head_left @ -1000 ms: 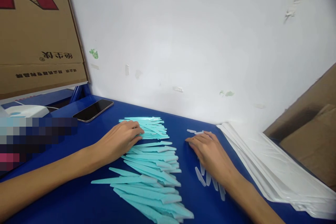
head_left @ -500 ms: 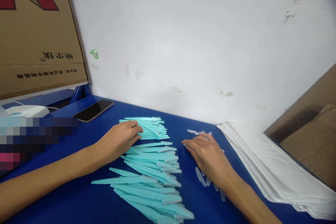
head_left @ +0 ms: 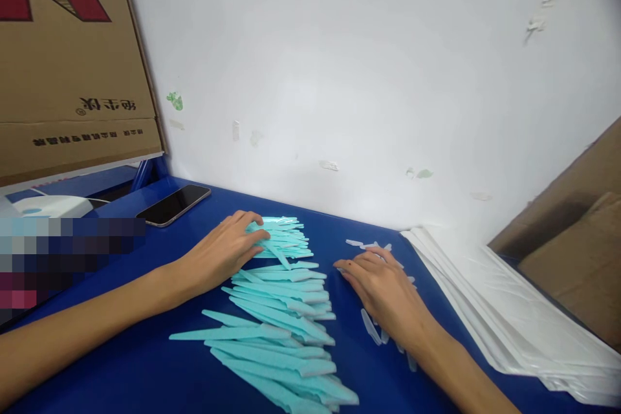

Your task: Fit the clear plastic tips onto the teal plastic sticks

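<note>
Turquoise eyebrow razors (head_left: 284, 356), slim with tapered handles, lie in several overlapping groups across the blue table. At the far pile (head_left: 291, 236), my left hand (head_left: 233, 242) has its fingers bent over the handles, with the thumb and fingertips closing on one slanting razor (head_left: 280, 256). Small translucent blade covers (head_left: 371, 328) are scattered to the right of the razors. Over these rests my right hand (head_left: 383, 284), palm down and fingers curled. Its thumb and index fingertip meet at a small whitish piece, apparently a cover, mostly hidden by the fingers.
A phone (head_left: 173, 205) lies at the back left, below a large cardboard box (head_left: 72, 77). White plastic sheets or bags (head_left: 509, 323) are stacked along the right side, with more cardboard (head_left: 577, 252) beyond. The white wall (head_left: 310, 77) borders the table's back edge.
My left hand has shifted slightly right over the far pile, and a razor there now slants toward the near side. My right hand has barely moved.
</note>
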`<action>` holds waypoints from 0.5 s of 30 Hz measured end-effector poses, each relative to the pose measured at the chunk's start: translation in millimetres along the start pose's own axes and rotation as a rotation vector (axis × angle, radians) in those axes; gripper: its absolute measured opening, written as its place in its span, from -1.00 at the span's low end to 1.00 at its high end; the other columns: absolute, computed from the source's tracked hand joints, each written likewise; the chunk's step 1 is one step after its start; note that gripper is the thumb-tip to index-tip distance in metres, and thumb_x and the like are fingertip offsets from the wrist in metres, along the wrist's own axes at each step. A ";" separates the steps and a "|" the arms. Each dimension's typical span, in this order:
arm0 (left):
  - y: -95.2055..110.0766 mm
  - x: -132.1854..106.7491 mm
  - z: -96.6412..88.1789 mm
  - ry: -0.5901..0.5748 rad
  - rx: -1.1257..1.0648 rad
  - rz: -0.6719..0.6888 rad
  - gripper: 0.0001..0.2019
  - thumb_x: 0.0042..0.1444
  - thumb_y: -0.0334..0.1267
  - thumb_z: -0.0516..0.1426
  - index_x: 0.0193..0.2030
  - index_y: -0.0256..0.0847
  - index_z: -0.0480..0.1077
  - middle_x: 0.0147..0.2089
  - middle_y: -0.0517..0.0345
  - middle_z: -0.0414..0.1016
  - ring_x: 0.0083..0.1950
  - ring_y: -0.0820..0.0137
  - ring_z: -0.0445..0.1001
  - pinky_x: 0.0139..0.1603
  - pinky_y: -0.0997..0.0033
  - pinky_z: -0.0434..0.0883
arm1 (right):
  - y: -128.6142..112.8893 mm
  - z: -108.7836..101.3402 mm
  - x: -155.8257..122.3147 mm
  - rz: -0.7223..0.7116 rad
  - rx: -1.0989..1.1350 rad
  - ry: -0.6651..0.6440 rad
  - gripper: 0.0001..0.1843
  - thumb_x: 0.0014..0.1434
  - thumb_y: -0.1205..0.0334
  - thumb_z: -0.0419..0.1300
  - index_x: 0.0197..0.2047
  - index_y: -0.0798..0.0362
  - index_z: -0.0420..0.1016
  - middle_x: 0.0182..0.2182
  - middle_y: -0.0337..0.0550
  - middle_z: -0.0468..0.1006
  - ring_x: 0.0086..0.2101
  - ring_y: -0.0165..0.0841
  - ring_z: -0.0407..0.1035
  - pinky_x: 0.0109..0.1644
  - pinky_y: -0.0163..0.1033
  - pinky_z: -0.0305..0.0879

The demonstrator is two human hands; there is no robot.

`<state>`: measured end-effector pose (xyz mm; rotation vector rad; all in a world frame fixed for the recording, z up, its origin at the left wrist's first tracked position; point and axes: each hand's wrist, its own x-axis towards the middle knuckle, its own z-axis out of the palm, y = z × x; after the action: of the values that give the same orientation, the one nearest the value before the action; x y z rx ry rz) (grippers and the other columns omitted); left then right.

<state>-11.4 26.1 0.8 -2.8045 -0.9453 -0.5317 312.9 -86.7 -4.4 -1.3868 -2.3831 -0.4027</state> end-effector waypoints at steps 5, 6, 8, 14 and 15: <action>1.4 2.0 -3.2 0.016 -0.013 0.046 -0.76 0.48 -0.26 -0.04 -0.02 -0.20 0.45 0.05 -0.07 0.40 0.02 0.15 0.35 -0.01 0.13 0.38 | -1.5 -0.5 0.6 -0.004 -0.007 0.020 -0.65 0.37 0.53 0.05 0.06 0.03 0.53 -0.29 -0.15 0.68 -0.26 -0.26 0.56 0.21 0.10 0.29; 1.4 2.0 -3.1 0.016 -0.013 0.047 -0.76 0.48 -0.27 -0.04 -0.03 -0.20 0.44 0.04 -0.06 0.41 0.01 0.16 0.35 -0.02 0.15 0.37 | -1.5 -0.3 0.7 -0.005 -0.007 0.022 -0.65 0.38 0.53 0.05 0.06 0.02 0.52 -0.29 -0.15 0.68 -0.26 -0.26 0.56 0.22 0.10 0.29; 1.3 1.9 -3.0 0.012 -0.012 0.045 -0.77 0.48 -0.26 -0.03 -0.04 -0.21 0.45 0.02 -0.04 0.41 -0.01 0.18 0.34 -0.04 0.17 0.36 | -1.6 0.0 0.8 -0.010 -0.005 0.022 -0.66 0.38 0.53 0.06 0.07 0.02 0.52 -0.29 -0.15 0.68 -0.25 -0.26 0.56 0.22 0.11 0.28; 1.5 2.0 -2.6 0.004 -0.024 0.029 -0.73 0.49 -0.23 -0.04 -0.07 -0.26 0.46 -0.04 -0.03 0.43 -0.08 0.20 0.32 -0.09 0.21 0.33 | -2.1 -0.5 1.9 -0.019 -0.005 0.019 -0.66 0.38 0.52 0.05 0.06 0.03 0.53 -0.28 -0.15 0.69 -0.26 -0.26 0.56 0.21 0.09 0.30; 1.0 1.8 -1.7 0.015 -0.028 0.034 -0.71 0.50 -0.22 -0.05 -0.07 -0.25 0.47 -0.04 -0.03 0.44 -0.09 0.21 0.32 -0.09 0.22 0.32 | -2.3 -0.6 2.1 -0.020 -0.006 0.023 -0.66 0.38 0.52 0.05 0.06 0.02 0.53 -0.29 -0.16 0.69 -0.26 -0.27 0.56 0.20 0.08 0.30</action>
<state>-10.0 26.0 3.1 -2.8318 -0.8926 -0.5653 310.0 -86.4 -3.1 -1.3552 -2.3808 -0.4285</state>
